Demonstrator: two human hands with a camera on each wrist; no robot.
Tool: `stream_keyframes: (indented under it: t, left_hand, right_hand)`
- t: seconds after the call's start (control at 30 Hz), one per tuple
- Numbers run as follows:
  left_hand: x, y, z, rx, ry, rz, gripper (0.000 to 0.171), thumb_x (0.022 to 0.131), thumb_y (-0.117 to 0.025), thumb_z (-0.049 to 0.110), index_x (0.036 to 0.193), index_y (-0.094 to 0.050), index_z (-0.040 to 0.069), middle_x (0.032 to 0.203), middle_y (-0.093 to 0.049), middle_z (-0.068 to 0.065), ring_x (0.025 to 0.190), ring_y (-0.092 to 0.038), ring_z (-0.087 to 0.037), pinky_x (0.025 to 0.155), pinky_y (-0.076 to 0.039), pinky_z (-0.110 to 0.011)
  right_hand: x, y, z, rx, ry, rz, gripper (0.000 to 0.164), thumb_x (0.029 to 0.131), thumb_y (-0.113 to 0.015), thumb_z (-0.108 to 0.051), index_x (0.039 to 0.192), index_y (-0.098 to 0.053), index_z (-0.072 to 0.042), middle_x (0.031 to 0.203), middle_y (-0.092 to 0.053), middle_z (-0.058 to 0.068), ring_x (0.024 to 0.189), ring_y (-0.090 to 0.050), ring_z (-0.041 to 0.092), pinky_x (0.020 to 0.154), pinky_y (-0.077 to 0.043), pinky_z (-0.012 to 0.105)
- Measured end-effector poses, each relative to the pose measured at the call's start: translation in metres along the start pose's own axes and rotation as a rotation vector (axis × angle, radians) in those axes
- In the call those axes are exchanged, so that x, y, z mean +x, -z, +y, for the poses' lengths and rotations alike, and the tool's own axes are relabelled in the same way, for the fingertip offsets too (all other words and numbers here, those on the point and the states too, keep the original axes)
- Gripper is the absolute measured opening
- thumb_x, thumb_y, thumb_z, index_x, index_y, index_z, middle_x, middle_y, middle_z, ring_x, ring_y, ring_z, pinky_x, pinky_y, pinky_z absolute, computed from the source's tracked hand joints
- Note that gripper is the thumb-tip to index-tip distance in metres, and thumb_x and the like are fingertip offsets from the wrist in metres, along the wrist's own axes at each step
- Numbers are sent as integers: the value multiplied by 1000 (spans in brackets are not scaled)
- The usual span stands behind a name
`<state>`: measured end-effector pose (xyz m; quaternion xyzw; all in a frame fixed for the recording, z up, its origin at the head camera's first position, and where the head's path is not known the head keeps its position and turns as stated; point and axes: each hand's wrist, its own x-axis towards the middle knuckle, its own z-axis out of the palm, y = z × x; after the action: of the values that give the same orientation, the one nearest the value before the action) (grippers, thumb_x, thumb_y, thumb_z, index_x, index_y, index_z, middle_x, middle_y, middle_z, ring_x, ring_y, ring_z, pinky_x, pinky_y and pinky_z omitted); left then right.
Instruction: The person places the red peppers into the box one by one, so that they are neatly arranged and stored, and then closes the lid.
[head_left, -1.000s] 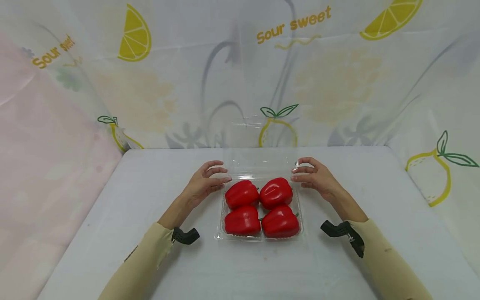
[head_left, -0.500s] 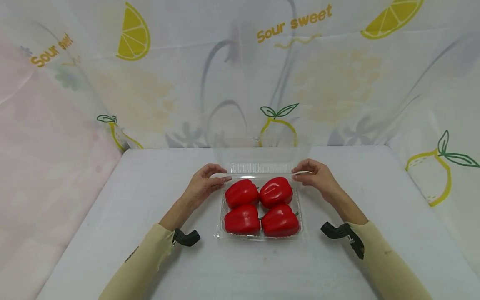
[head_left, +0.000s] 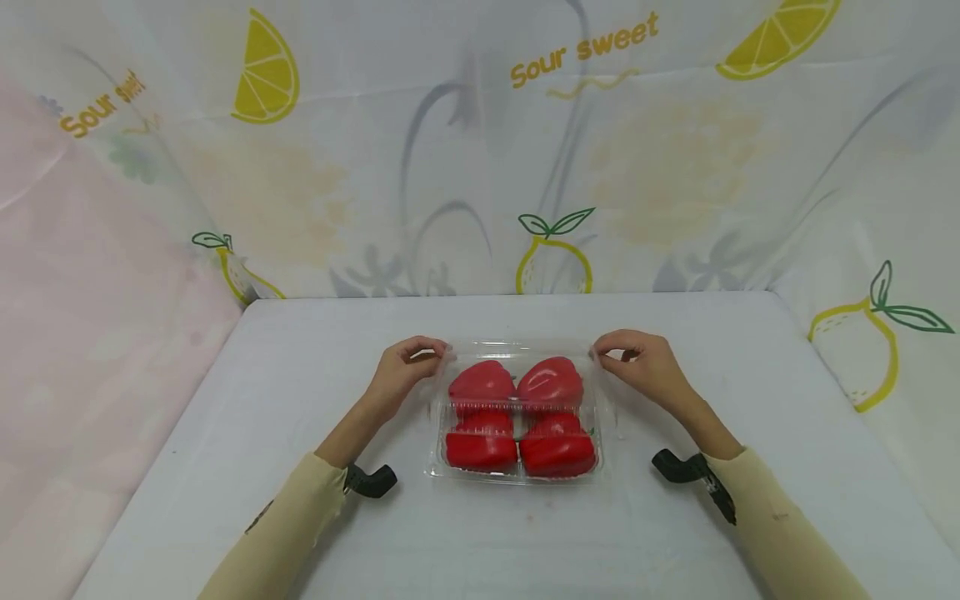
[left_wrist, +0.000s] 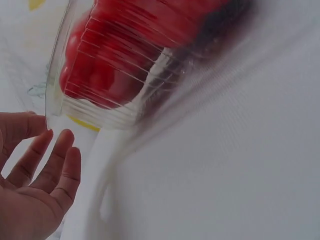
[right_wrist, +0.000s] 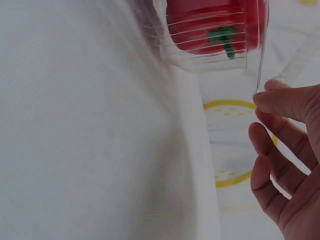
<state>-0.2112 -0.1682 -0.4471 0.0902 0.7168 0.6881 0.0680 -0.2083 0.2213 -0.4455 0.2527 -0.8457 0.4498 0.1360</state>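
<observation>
A clear plastic clamshell box stands on the table with several red bell peppers inside. Its see-through lid is folded forward over them. At the box's back left corner, my left hand pinches the plastic edge between thumb and forefinger, the other fingers loosely bent below, as the left wrist view shows. My right hand pinches the edge at the back right corner in the same way. In the right wrist view, a green stem shows through the ribbed wall.
A white cloth covers the table. Behind it hangs a printed curtain with lemons and lettering, and pinkish cloth hangs at the left. Black curved wrist mounts stick out from both sleeves.
The lid was standing up at the back and has swung forward over the peppers. Both hands had spread fingers beside the back corners; they now pinch the edge there.
</observation>
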Motion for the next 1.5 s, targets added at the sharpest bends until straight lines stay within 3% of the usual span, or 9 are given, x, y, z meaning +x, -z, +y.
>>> stream_keyframes:
  t: [0.17,0.3,0.6,0.83,1.0,1.13,1.23,1.37,1.5]
  left_hand:
    - [-4,5,-2,137,-99,-36,18,94,-62,0,109,-66,-9,117,-66,-19,99,-65,-13,78,-57,-31]
    - [-11,5,0,267,-161,-55,21,99,-57,8,114,-69,-1,116,-67,-15,97,-64,-16,73,-57,-34]
    - [-34,7,0,482,-126,-192,47,99,-54,18,145,-49,13,137,-54,-12,106,-62,-29,74,-57,-40]
    - [-42,10,3,558,-100,-314,64,96,-57,24,155,-32,18,146,-43,-14,115,-56,-31,89,-50,-48]
    - [-45,10,3,522,-74,-323,67,96,-59,22,156,-29,22,144,-45,-14,114,-58,-31,86,-50,-44]
    - [-51,8,6,459,-63,-285,58,96,-62,20,147,-36,26,137,-50,-12,106,-61,-30,79,-54,-42]
    - [-57,5,9,445,-79,-251,41,96,-63,17,134,-46,20,127,-54,-11,99,-62,-28,69,-57,-40]
    - [-66,-2,13,512,-116,-177,23,97,-62,12,119,-58,16,111,-62,-7,87,-64,-22,58,-57,-35]
    - [-75,-7,18,622,-130,-127,28,95,-64,12,122,-61,19,101,-66,-2,82,-64,-16,59,-54,-30]
  right_hand:
    - [-4,-1,3,-57,143,-8,28,76,-76,13,96,-77,-7,94,-73,3,82,-62,13,59,-50,22]
    - [-8,1,0,-113,160,-25,29,79,-72,13,99,-78,-7,96,-73,2,82,-62,13,59,-49,24]
    - [-20,8,-23,-224,-127,-253,35,96,-55,-18,129,-67,-13,102,-70,0,88,-60,17,68,-48,33]
    - [-28,9,-32,-234,-151,-391,54,94,-59,-25,146,-49,-13,100,-66,-2,91,-60,16,73,-50,37]
    - [-35,8,-39,-177,-227,-451,61,97,-57,-27,152,-37,-14,105,-67,3,90,-61,16,73,-51,35]
    - [-41,5,-44,-108,-293,-400,55,98,-59,-27,148,-39,-16,102,-68,3,83,-62,14,66,-52,31]
    - [-46,2,-48,-62,-288,-303,35,97,-63,-21,129,-50,-14,91,-67,-1,75,-61,12,57,-51,28]
    - [-50,-3,-52,-66,-213,-194,15,94,-66,-10,106,-58,-14,77,-65,-6,66,-59,9,51,-48,26]
    - [-52,-1,-58,-108,-173,-143,14,92,-69,-7,104,-66,-13,71,-65,-6,61,-58,6,49,-47,25]
